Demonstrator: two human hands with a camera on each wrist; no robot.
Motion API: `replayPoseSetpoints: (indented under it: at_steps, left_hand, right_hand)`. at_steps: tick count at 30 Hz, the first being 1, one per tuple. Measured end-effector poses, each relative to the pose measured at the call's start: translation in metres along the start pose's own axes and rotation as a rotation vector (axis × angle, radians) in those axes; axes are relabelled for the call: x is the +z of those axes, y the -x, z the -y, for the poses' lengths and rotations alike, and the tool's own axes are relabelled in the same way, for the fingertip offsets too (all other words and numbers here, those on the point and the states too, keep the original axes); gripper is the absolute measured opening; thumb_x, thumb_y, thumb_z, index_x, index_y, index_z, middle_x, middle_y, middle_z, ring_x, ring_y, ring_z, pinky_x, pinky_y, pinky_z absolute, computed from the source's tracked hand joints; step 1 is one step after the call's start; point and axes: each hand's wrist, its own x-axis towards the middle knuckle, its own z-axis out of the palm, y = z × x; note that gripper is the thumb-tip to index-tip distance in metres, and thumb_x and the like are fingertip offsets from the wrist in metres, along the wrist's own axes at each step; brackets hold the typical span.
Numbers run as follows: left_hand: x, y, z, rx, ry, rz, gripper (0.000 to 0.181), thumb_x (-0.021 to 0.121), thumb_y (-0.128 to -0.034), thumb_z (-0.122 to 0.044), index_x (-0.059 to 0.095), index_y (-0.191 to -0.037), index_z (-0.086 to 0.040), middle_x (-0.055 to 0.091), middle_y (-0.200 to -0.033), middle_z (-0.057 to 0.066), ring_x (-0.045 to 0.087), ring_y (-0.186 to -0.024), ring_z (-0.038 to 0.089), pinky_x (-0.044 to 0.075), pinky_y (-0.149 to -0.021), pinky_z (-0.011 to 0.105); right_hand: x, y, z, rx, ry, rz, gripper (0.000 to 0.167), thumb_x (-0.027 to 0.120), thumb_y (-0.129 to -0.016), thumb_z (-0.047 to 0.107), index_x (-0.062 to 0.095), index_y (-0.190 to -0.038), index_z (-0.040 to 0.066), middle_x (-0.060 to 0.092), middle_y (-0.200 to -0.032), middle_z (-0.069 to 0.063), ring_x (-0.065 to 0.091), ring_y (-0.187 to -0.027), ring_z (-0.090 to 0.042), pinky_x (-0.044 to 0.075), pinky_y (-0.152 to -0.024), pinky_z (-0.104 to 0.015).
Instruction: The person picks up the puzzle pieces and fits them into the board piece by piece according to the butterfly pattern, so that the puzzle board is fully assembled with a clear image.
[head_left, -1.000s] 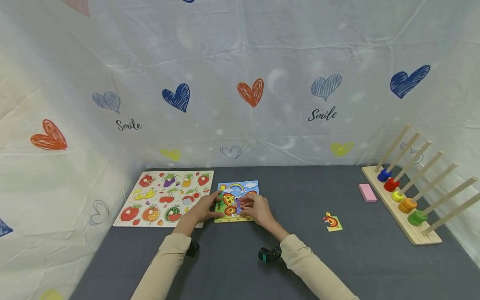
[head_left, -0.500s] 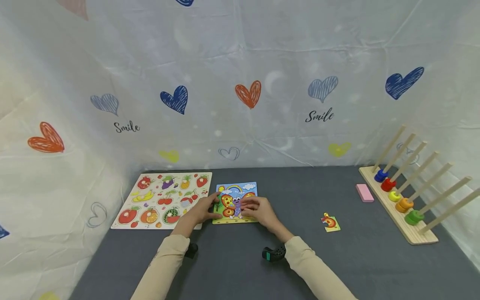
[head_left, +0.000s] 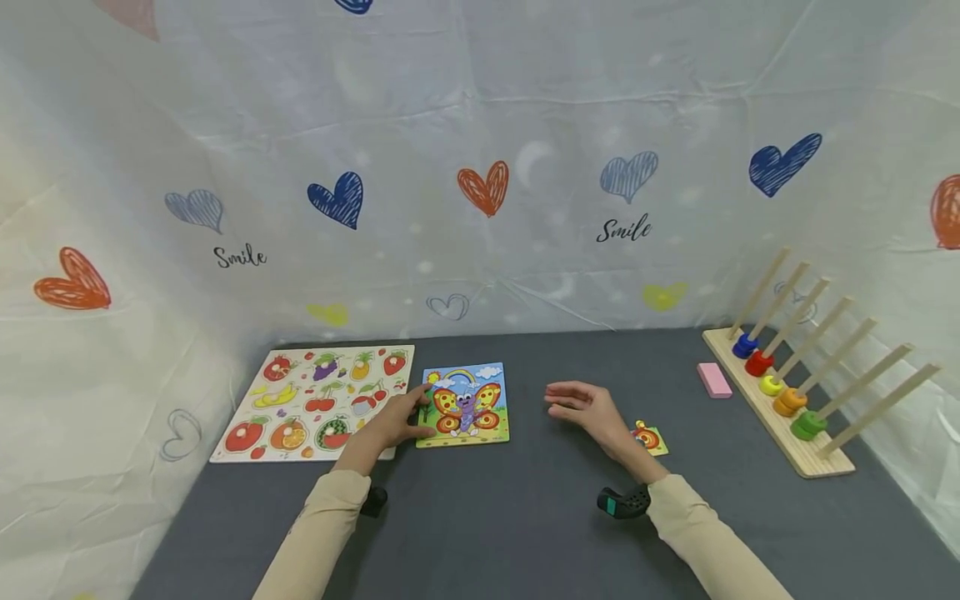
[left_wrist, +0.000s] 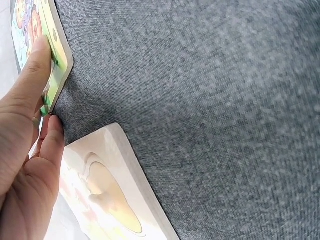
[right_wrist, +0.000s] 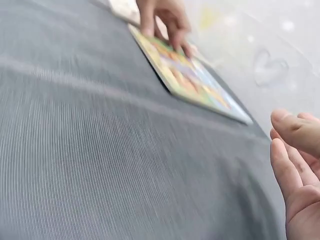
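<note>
A square butterfly puzzle (head_left: 467,407) lies flat on the dark cloth, its picture fully visible from above. My left hand (head_left: 392,422) grips it by the left side; in the left wrist view the thumb (left_wrist: 39,57) lies on its face and the other fingers are at the edge. To the right, my right hand (head_left: 592,414) is off the board above the cloth, fingers loosely bent and holding nothing. Beyond that wrist lies a loose puzzle piece (head_left: 656,442) with an orange swirl, partly hidden by the forearm.
A fruit peg puzzle (head_left: 311,408) lies at the left, partly under my left hand. Toward the right are a pink block (head_left: 714,380) and a wooden peg stand (head_left: 813,446) with coloured rings. A white printed curtain hangs behind.
My right hand has left the butterfly puzzle and moved right toward the loose piece. My left hand stays at the puzzle's left side. The head view has shifted slightly right.
</note>
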Motion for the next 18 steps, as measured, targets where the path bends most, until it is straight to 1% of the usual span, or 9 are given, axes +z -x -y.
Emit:
replayPoseSetpoints:
  at_steps: [4,7,12,15,18]
  left_hand:
    - [0.000,0.000,0.001,0.002,0.004,-0.003,0.074,0.073,-0.0850,-0.012,0.033,-0.143,0.009,0.055,-0.123,0.024,0.051,-0.117,0.040,0.044,-0.097,0.050]
    - [0.001,0.000,0.002,0.000,0.012,-0.004,0.074,0.073,-0.0848,-0.012,0.033,-0.143,0.008,0.055,-0.123,0.024,0.051,-0.117,0.040,0.044,-0.097,0.050]
    - [0.002,-0.001,0.002,-0.016,0.016,-0.001,0.075,0.073,-0.0846,-0.012,0.033,-0.144,0.007,0.055,-0.124,0.023,0.051,-0.118,0.040,0.044,-0.097,0.050]
    - [0.002,-0.001,0.002,-0.022,0.019,-0.002,0.075,0.074,-0.0843,-0.012,0.033,-0.144,0.007,0.055,-0.123,0.023,0.051,-0.118,0.040,0.044,-0.098,0.050]
    - [0.003,-0.001,0.002,-0.025,0.021,-0.005,0.075,0.074,-0.0838,-0.012,0.033,-0.144,0.007,0.055,-0.123,0.022,0.051,-0.118,0.040,0.044,-0.098,0.050]
  right_hand:
    - [-0.029,0.014,0.005,0.007,0.045,-0.027,0.045,0.067,-0.088,-0.001,0.051,-0.127,-0.015,0.053,-0.123,-0.037,0.061,-0.110,-0.033,0.054,-0.083,-0.025]
    - [-0.051,0.026,0.008,0.017,0.080,-0.043,0.044,0.066,-0.088,0.000,0.051,-0.127,-0.015,0.057,-0.121,-0.033,0.064,-0.107,-0.024,0.054,-0.081,-0.023]
    - [-0.087,0.045,0.013,0.022,0.128,-0.058,0.044,0.064,-0.090,0.000,0.048,-0.126,-0.019,0.066,-0.116,-0.019,0.066,-0.103,-0.016,0.054,-0.081,-0.022]
    - [-0.104,0.057,0.015,0.033,0.170,-0.077,0.043,0.063,-0.091,0.001,0.048,-0.125,-0.019,0.068,-0.114,-0.013,0.066,-0.102,-0.012,0.053,-0.082,-0.019]
    - [-0.118,0.068,0.015,0.048,0.245,-0.069,0.043,0.065,-0.090,0.002,0.050,-0.125,-0.018,0.067,-0.114,-0.014,0.065,-0.100,-0.007,0.052,-0.081,-0.016]
